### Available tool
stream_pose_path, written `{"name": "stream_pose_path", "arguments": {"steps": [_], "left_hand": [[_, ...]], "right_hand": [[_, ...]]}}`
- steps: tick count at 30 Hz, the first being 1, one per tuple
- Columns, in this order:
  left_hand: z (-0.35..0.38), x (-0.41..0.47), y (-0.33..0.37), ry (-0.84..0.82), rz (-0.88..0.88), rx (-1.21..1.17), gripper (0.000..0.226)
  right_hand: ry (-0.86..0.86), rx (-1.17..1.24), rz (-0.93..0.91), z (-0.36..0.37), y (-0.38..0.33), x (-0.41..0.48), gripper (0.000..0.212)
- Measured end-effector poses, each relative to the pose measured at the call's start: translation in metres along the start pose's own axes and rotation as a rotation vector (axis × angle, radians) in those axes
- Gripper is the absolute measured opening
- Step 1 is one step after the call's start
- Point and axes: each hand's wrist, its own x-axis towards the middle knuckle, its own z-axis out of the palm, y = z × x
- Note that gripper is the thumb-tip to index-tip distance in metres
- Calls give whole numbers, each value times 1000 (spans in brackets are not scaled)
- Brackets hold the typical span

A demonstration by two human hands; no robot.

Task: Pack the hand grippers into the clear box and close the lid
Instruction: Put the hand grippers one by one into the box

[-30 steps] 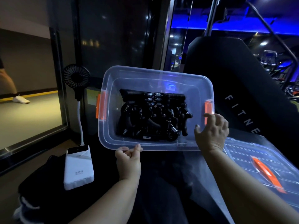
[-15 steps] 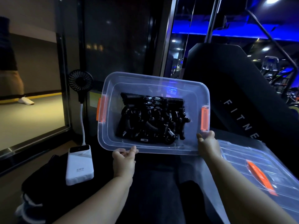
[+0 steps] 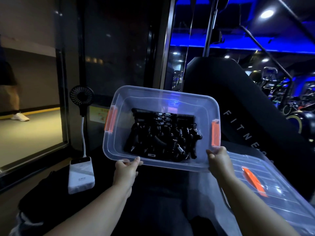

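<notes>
Head view, and the box (image 3: 122, 143) is up in both hands, open-topped, its mouth tipped toward the camera. The left hand (image 3: 126, 169) pinches the box's near rim left of centre, thumb on top and fingers tucked under. The right hand (image 3: 219, 159) clamps the box's near right corner the same way. Inside, the hand grippers (image 3: 162, 133) sit in a dark heap across the middle of the box floor, springs glinting, none of them poking above the rim, so the packing looks done. The lid (image 3: 276, 193) lies flat just to the right of the box and nearer the camera, its edge just beside the right hand. The orange latches (image 3: 110, 120) on the box's two short ends both stand open. So the step in hand looks like settling the box before the lid goes on. To do it well, level it first: at this tilt the heap could slide toward the near wall. Set it down flat and close to the lid, and keep the left hand on the rim while the right goes for the lid. Whether the box's far side rests on anything, I cannot tell. To the left of the box stand a small fan (image 3: 81, 96) and a white power bank (image 3: 81, 176), so swing right, away from them.
</notes>
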Motion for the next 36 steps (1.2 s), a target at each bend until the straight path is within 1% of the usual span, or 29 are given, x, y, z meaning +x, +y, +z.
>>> {"name": "stream_pose_path", "arguments": {"steps": [3,6,7,9,10,11,13,15,16,18,20,22,23,25,28,30,31,32,33,35,36], "left_hand": [[1,-9,3,-46,-16,-29,22],[3,-17,6,-41,-58,-43,36],[1,-18,8,-9,-75,-51,43],[-6,-15,16,133,-96,-59,57],[-11,-14,23,215,-87,-27,65],[-17,-11,30,279,-38,22,70],[-27,-4,50,337,127,165,68],[-31,5,69,271,271,348,63],[-32,11,76,233,317,439,62],[-30,19,85,177,351,591,65],[-28,26,88,184,401,712,66],[-24,30,92,212,464,765,63],[-23,33,95,197,478,768,60],[-19,40,99,158,485,766,51],[-15,49,100,151,491,737,37],[-16,52,98,158,505,738,35],[-16,53,96,158,514,738,36],[-17,55,95,158,522,737,36],[-18,56,93,154,527,735,35],[-20,58,92,142,529,731,34],[-20,58,92,137,529,732,34]], "right_hand": [[6,39,1,-18,1,-11,14],[10,30,4,-37,3,-22,16],[2,32,9,-41,7,-23,18],[8,1,19,-49,9,-31,19],[17,-16,24,-53,10,-36,18],[23,-15,21,-57,8,-42,18],[28,6,6,-63,13,-45,18],[31,-9,1,-68,19,-47,21],[32,-4,0,-70,20,-47,21],[32,9,14,-71,22,-47,21],[29,-20,18,-71,22,-46,22],[23,-67,13,-72,22,-43,25],[20,-95,11,-73,21,-42,26],[7,-146,10,-74,21,-38,30],[-36,-182,18,-76,21,-30,36],[-49,-201,17,-79,17,-30,43],[-31,-218,20,-82,13,-31,47],[23,-258,20,-85,8,-32,50],[112,-305,16,-90,1,-32,53],[291,-343,-49,-98,-12,-26,61],[331,-340,-102,-100,-17,-19,62]]}}
